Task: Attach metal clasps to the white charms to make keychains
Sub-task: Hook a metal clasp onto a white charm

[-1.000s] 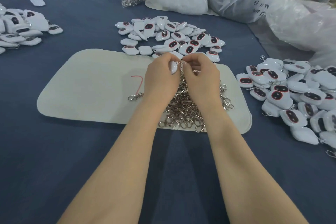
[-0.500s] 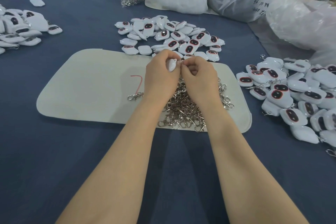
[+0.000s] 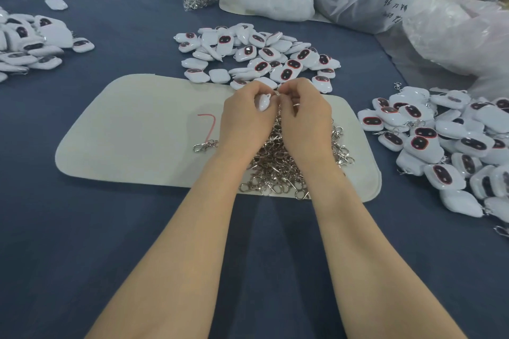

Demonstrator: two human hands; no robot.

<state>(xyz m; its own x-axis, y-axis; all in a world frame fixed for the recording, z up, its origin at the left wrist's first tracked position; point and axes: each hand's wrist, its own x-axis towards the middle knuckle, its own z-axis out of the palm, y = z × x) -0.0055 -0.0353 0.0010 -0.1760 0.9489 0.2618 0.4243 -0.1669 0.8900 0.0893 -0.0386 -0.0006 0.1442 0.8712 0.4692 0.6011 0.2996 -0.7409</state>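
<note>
White charm (image 3: 263,102) is gripped in the curled fingers of the left hand (image 3: 245,121), raised over the far part of the cream mat (image 3: 132,129). Fingers of the right hand (image 3: 305,118) are likewise curled and pinch a metal clasp (image 3: 278,111) at the charm's top corner; whether the two are joined cannot be told. Both hands meet above a heap of loose clasps (image 3: 278,170) on the mat. One stray clasp (image 3: 205,145) lies just left of the heap. More charms (image 3: 259,55) lie piled just beyond the mat. A further pile (image 3: 446,143) lies to the right on the blue cloth (image 3: 96,242).
</note>
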